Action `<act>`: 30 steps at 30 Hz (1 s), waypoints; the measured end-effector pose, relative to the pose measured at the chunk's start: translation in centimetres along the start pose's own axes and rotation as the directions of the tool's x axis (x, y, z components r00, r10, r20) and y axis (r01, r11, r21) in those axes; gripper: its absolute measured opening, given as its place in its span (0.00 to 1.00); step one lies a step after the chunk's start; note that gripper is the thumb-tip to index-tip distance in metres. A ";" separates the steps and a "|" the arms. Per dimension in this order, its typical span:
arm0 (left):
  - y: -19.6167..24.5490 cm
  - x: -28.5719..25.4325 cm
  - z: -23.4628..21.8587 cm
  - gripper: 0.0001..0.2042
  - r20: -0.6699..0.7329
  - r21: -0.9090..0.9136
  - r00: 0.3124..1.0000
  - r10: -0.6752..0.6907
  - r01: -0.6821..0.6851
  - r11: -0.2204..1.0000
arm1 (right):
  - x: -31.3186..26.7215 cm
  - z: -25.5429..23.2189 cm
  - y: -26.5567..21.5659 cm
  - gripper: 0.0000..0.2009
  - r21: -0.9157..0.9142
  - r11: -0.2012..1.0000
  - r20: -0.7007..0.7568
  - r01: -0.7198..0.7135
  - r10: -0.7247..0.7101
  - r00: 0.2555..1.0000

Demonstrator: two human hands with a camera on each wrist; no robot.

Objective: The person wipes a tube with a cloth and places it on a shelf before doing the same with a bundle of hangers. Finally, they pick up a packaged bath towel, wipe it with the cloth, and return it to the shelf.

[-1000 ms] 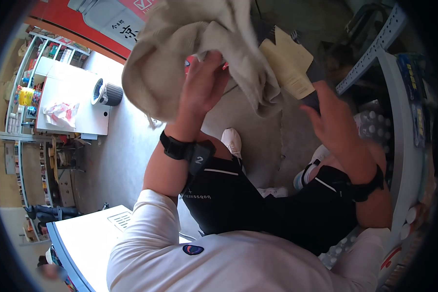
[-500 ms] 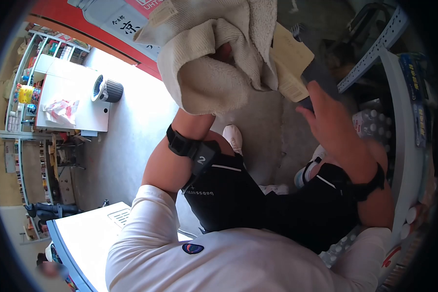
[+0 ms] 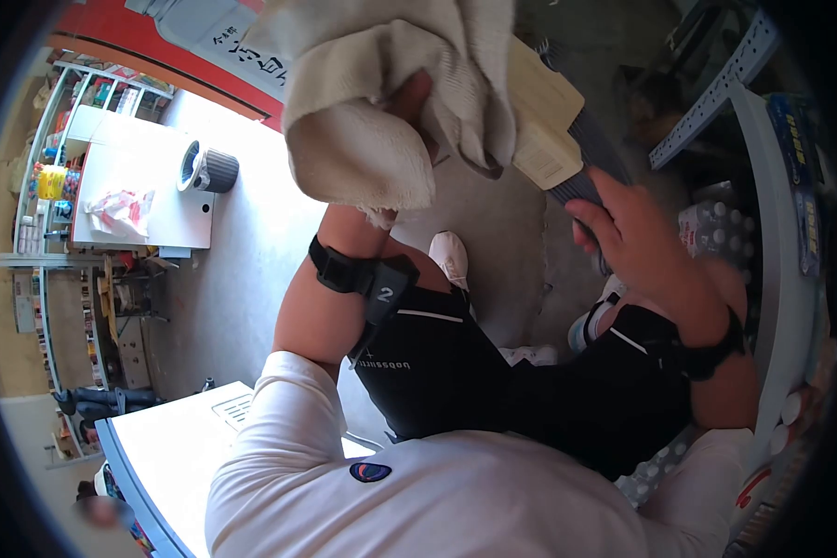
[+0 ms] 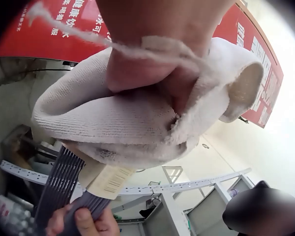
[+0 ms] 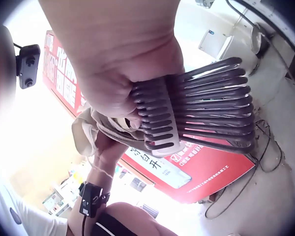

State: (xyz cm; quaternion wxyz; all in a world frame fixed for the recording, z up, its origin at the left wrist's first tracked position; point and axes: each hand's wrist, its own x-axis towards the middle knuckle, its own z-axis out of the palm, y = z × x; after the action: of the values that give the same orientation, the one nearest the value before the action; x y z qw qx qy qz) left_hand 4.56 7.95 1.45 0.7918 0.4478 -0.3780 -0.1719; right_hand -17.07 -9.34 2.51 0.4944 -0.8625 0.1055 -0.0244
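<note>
The right hand [image 3: 637,228] is gripping a dark slatted object [image 5: 211,105] bearing beige card [image 3: 541,153]; cloth [image 3: 353,153] is hiding the left hand's [image 4: 137,73] fingers, so I cannot tell their hold. A metal rack [image 3: 763,205] is flanking it all; a red panel [image 4: 34,37] is standing beyond.

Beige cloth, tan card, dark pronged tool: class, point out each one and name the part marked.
Beige cloth [image 3: 358,74]: head view, a fold.
Tan card [image 3: 541,98]: head view, upper flat face.
Dark pronged tool [image 5: 226,102]: right wrist view, a long prong.
</note>
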 end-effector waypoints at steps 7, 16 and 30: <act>-0.6 -0.1 -0.2 0.25 0.201 0.059 0.974 -0.106 0.096 0.994 | -0.4 -0.3 0.3 0.08 -0.022 0.998 0.000 -0.059 0.059 0.998; 0.2 0.7 -0.4 0.23 0.064 0.017 0.997 0.031 -0.032 0.999 | -0.3 -0.7 0.1 0.09 -0.131 0.991 -0.032 -0.041 0.037 0.999; -0.3 1.9 -0.4 0.20 0.141 0.609 0.936 0.322 -0.338 0.718 | -0.6 -0.6 -0.3 0.09 -0.078 0.994 0.013 -0.073 0.075 0.997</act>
State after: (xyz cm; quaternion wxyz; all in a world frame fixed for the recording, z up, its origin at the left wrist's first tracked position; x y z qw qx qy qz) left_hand 6.11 6.88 1.94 0.6114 0.6075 -0.4969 0.1011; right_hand -17.72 -9.53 3.14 0.4618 -0.8768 0.1342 0.0050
